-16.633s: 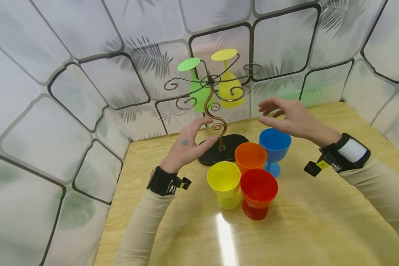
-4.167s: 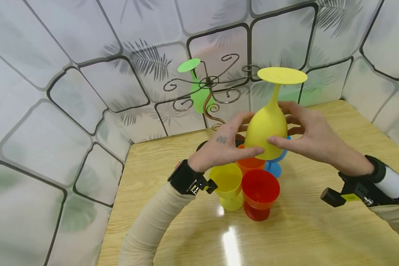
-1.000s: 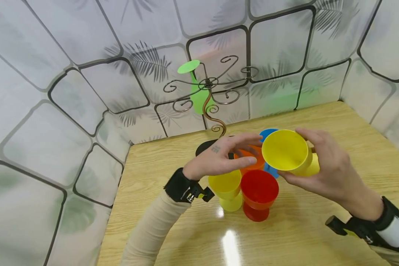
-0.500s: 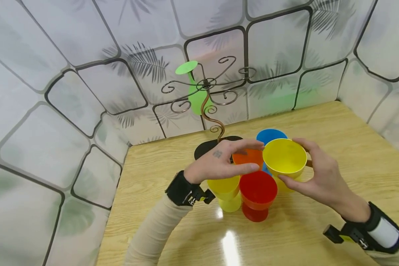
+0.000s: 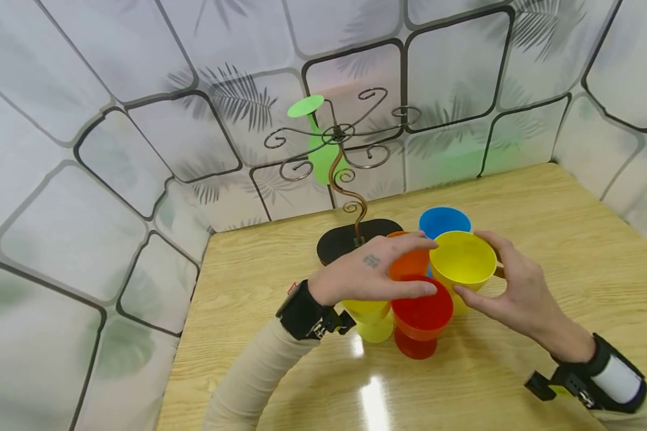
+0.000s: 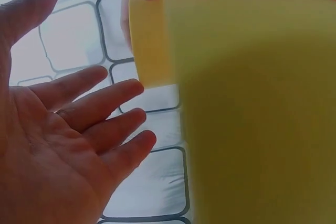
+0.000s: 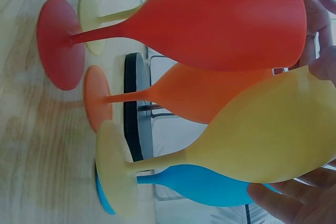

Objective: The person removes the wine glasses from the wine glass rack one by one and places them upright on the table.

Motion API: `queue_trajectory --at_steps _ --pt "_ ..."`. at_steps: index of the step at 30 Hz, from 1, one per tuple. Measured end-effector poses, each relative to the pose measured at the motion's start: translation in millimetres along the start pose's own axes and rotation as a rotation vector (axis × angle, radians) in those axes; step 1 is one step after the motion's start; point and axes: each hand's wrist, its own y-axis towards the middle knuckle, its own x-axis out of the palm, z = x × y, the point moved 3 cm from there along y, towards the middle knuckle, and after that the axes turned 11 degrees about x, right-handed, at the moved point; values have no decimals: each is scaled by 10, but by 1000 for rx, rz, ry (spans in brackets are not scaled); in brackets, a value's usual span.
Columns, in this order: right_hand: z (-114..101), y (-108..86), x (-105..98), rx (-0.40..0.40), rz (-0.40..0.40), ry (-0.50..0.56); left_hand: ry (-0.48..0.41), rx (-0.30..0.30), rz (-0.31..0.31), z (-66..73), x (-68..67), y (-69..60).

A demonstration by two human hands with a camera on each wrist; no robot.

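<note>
My right hand (image 5: 523, 293) grips a yellow wine goblet (image 5: 462, 258) near its rim, thumb in front and fingers behind. That goblet is upright beside the red goblet (image 7: 220, 19), orange goblet (image 7: 199, 93) and blue goblet (image 7: 210, 184). Whether its foot touches the table cannot be told. My left hand (image 5: 380, 272) hovers over the red and orange goblets, fingers extended toward the held goblet's rim. In the left wrist view its fingers are spread and hold nothing. A second yellow goblet (image 5: 374, 329) stands partly under the left hand.
A metal stand (image 5: 338, 133) with curled arms rises behind the goblets on a black oval base (image 5: 331, 242). One green goblet (image 5: 323, 161) hangs upside down from it. Patterned fabric walls (image 5: 453, 72) enclose the wooden table (image 5: 248, 287) at back and sides.
The yellow goblet, earlier hanging on the stand, was taken down by both hands and turned upright. In the last second my right hand lowers it beside the others; my left hand shifts slightly right.
</note>
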Motion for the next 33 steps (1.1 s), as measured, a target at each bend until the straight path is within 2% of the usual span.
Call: queue_trajectory --at_steps 3,6,17,24,30,33 --pt "17 -24 25 20 -14 -6 13 -50 -32 -9 24 7" --pt "34 -47 50 37 -25 -10 29 -70 -51 -19 46 16" --pt "108 -114 121 73 -64 25 -26 -108 -113 -40 123 28" --pt "136 -138 168 90 -87 24 -8 -134 -133 -50 135 20" --pt "145 -131 170 72 -85 14 16 -132 -130 -58 138 16" --pt "149 -140 162 63 -83 19 4 -82 -89 -56 104 5"
